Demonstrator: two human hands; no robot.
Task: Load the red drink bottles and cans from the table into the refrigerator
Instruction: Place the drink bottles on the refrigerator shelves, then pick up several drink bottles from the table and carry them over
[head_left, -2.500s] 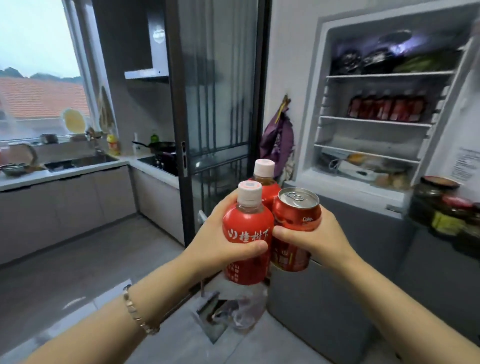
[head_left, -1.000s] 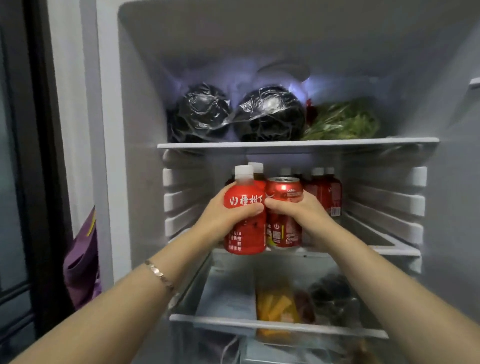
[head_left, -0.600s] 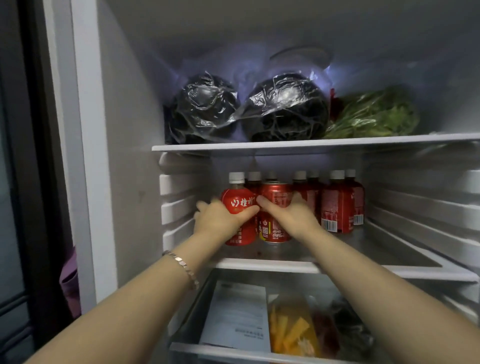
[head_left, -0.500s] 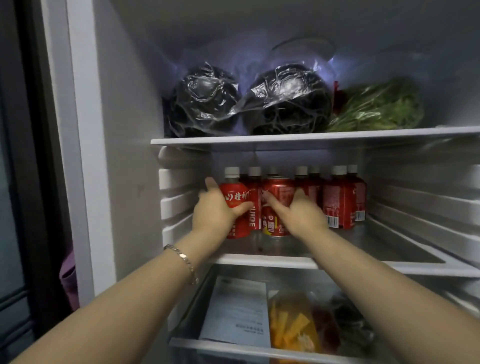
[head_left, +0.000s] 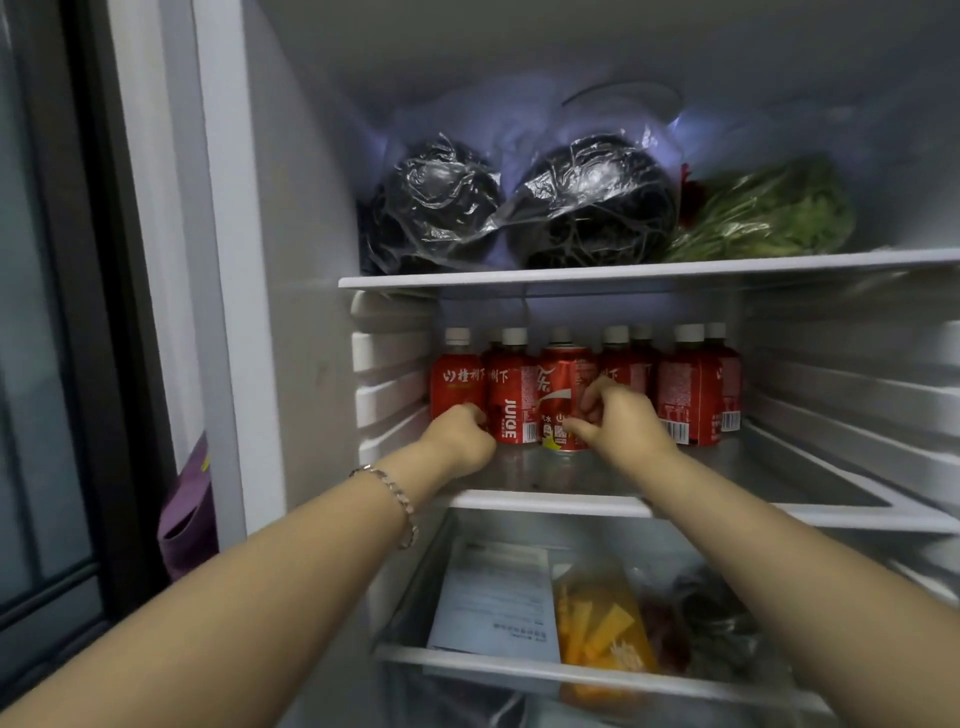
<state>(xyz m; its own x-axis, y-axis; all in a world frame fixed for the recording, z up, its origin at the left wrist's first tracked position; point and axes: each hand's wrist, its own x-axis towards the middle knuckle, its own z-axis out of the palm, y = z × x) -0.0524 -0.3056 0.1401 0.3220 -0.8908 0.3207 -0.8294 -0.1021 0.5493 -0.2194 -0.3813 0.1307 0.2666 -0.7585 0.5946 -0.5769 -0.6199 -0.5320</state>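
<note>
so: both hands low at the feet of upright drinks

left hand (head_left: 460, 439) sits knuckles-out on the shelf, fingers curled at the foot of the red plastic bottle with a white cap (head_left: 457, 382), the leftmost drink there. whether those fingers grip it or only lie against it i cannot tell. right hand (head_left: 621, 423) is just beside it. its thumb lies low across the front of the red metal drink can (head_left: 558, 395) and its forefinger is on the can's right flank, which looks like a light pinch. between bottle and can stands a second red bottle with a juice label (head_left: 511, 400), packed close to both.

the relation that matters: the drinks stand straight ahead of the hands, just past the fingertips, with their long axes vertical on the glass middle shelf (head_left: 545, 501) of the refrigerator (head_left: 311, 260). the left hand is nearer the capped bottle and the right hand is nearer the can. by my reading the placing is all but done, and what remains is to let go and draw each hand straight back along the shelf. a sideways drag could topple such tall, tightly packed things.

further right, a row of matching red bottles (head_left: 691, 395) fills the back of the shelf. above are two round bundles in black plastic (head_left: 587, 208) and bagged greens (head_left: 769, 213). the bench is out of view, so what is left to load cannot be said.
</note>
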